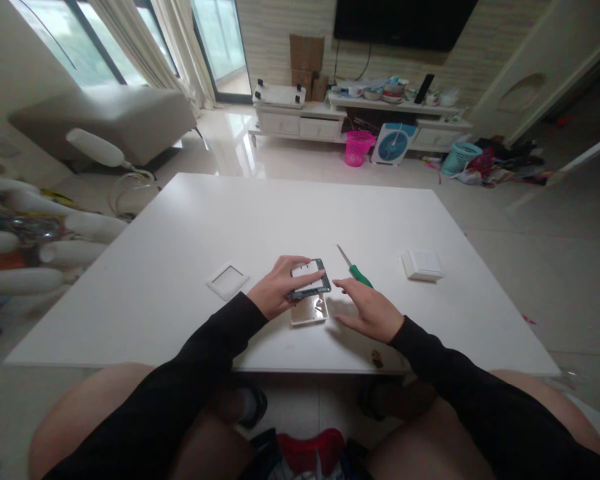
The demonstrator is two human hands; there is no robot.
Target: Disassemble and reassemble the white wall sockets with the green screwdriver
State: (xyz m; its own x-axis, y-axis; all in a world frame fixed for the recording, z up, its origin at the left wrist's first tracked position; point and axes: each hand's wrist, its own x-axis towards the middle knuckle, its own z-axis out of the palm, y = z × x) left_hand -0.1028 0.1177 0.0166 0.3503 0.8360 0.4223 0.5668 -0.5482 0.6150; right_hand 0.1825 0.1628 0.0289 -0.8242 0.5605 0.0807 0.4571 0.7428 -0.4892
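My left hand (276,288) grips a wall socket (306,270) with a white face and a dark grey mounting frame, thumb across the face. Beneath the socket, a shallow white back box (310,321) lies on the table, partly covered by it, with small pieces inside that I cannot make out. To the right, my right hand (374,309) hovers with fingers apart and holds nothing. Just beyond its fingers lies a green-handled screwdriver (361,275), its shaft pointing away to the left. A white cover frame (228,280) rests left of my left hand.
A white box-shaped piece (423,265) sits at the right on the white table (280,213). A small brown mark or object (377,359) is near the front edge. Padded white rods (75,253) stand by the table's left side.
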